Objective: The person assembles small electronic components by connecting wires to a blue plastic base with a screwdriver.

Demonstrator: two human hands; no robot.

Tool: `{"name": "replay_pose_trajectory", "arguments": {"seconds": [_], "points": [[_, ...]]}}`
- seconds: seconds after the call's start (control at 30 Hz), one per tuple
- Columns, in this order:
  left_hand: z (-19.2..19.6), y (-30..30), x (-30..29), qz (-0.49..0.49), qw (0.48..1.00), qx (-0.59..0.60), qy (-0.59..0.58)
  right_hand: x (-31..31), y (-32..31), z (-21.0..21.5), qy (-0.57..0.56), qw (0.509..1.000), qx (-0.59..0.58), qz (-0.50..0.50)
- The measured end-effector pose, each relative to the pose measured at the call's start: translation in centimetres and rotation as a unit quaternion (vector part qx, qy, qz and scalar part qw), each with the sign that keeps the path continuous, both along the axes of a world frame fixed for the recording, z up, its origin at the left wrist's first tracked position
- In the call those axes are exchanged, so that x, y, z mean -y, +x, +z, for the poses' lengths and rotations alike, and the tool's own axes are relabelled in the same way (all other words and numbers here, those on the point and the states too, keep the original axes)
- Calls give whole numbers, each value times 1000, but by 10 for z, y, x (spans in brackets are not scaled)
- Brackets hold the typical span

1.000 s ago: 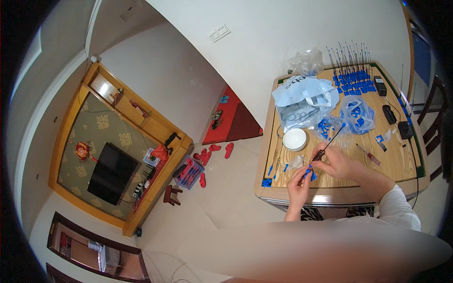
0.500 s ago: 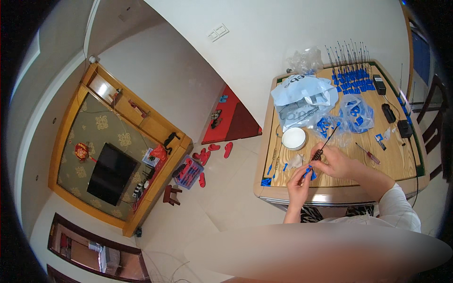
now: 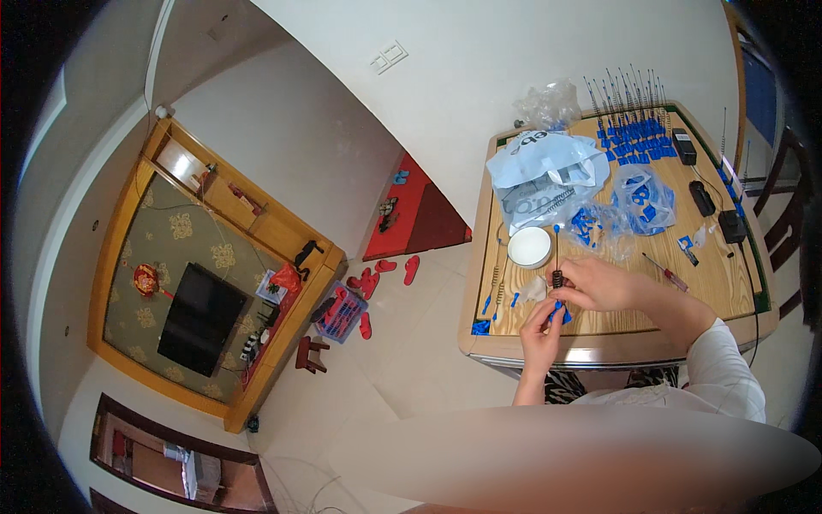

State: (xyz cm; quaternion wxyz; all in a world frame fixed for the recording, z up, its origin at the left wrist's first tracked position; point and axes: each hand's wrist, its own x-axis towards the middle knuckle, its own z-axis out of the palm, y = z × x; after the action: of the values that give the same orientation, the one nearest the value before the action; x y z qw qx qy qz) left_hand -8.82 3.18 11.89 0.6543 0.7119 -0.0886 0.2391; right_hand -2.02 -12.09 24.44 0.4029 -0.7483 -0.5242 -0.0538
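Note:
Over the front part of the table, my two hands are close together. My left hand (image 3: 538, 341) pinches a small blue plastic piece (image 3: 561, 314). Just above it, the fingers of my right hand (image 3: 601, 284) close round a dark coil spring (image 3: 557, 279) with a thin rod running out of its top, ending in a blue tip. The rod points away from me, nearly straight. Where the spring meets the blue piece is partly hidden by my fingers. A white bowl (image 3: 530, 248) is just beyond my left hand, and a crumpled whitish piece (image 3: 534, 289) lies beside it.
Clear bags of blue pieces (image 3: 644, 201) and a pale blue plastic bag (image 3: 548, 176) lie mid-table. Several blue pieces with upright springs (image 3: 635, 139) stand in rows at the back. A screwdriver (image 3: 666, 272) and black adapters (image 3: 732, 227) are at right.
The spring and its rod have swung from leaning right to pointing nearly straight away from me. Both hands stay together and keep their holds. The whole view has shifted slightly.

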Motion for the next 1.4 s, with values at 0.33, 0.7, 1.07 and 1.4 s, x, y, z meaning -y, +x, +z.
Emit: {"name": "replay_pose_trajectory", "arguments": {"seconds": [0.33, 0.7, 1.07, 1.4], "points": [[-12, 4, -2, -6, 1000, 12, 1, 2, 14, -5, -17, 996, 2, 92], [-4, 3, -4, -23, 999, -20, -26, 1, 9, 1, -12, 991, -123, 56], [4, 3, -3, -12, 1000, 7, -25, -2, 7, -2, 24, 993, -117, 15], [13, 0, 0, -2, 999, 19, -33, 0, 1, 2, 58, 998, 11, 12]]}}
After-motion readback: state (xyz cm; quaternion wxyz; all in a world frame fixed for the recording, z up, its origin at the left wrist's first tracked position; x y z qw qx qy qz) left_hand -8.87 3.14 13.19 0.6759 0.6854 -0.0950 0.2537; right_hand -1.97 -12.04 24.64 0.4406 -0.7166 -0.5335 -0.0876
